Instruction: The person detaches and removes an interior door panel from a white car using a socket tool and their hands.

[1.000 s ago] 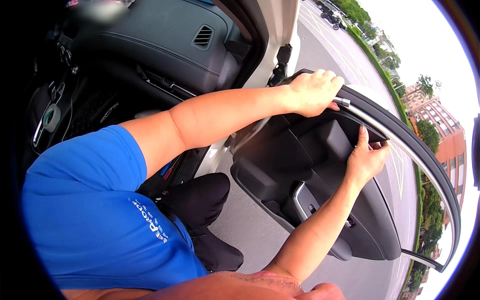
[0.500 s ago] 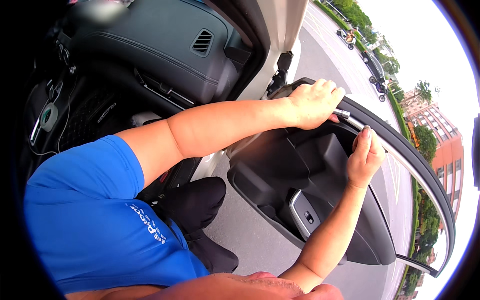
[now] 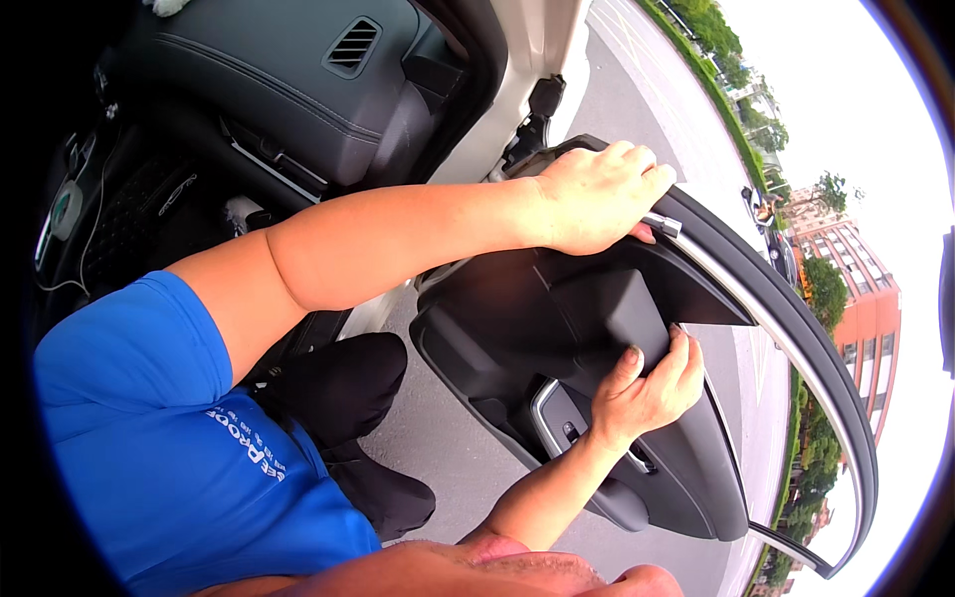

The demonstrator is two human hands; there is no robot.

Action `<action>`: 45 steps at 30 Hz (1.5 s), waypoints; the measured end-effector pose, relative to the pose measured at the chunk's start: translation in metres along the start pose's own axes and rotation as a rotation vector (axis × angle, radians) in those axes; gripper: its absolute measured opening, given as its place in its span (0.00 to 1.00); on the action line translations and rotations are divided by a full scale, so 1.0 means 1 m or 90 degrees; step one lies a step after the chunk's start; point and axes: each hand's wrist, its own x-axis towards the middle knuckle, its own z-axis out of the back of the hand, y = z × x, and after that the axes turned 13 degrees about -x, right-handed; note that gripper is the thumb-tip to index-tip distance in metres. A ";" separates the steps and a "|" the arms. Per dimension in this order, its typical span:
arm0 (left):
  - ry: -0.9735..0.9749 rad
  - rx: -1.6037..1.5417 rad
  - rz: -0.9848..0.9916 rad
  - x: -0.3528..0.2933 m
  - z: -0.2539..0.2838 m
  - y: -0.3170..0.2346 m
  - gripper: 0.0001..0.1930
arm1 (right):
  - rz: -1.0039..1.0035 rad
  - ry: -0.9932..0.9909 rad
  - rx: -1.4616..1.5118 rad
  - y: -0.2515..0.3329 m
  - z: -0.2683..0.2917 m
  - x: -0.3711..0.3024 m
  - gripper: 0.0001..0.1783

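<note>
My left hand point(image 3: 602, 199) is wrapped over the upper edge of the open car door point(image 3: 686, 438), fingers on top and thumb below. Beside its fingertips is the end of a silver trim strip point(image 3: 716, 271), which runs along the black window surround. My right hand point(image 3: 652, 393) is lower, at the dark inner door panel, by a raised block point(image 3: 637, 308). Its thumb stands apart from its fingers, and the fingertips reach the block's edge; whether they press on it I cannot tell. Nothing shows in this hand.
The dark dashboard point(image 3: 288, 85) with an air vent point(image 3: 352, 47) is at upper left. A white cable point(image 3: 95, 239) lies in the cabin. My bent knee point(image 3: 383, 363) is between the car body and the door. Beyond the door are a road, a rider point(image 3: 764, 211) and trees.
My right hand has left the silver trim strip, where its fingers were pinched, and moved down to the door panel with fingers apart. My left hand keeps its hold. The whole view has shifted slightly.
</note>
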 end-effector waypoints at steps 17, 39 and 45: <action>-0.015 0.013 -0.011 0.000 0.005 -0.002 0.32 | 0.021 0.045 0.024 0.001 0.010 -0.005 0.44; 0.040 0.030 0.035 0.006 0.007 -0.004 0.36 | -0.028 0.168 0.057 0.002 0.021 0.006 0.34; 0.068 0.009 0.087 0.016 0.010 -0.003 0.34 | 0.009 0.304 0.169 -0.016 0.028 0.032 0.35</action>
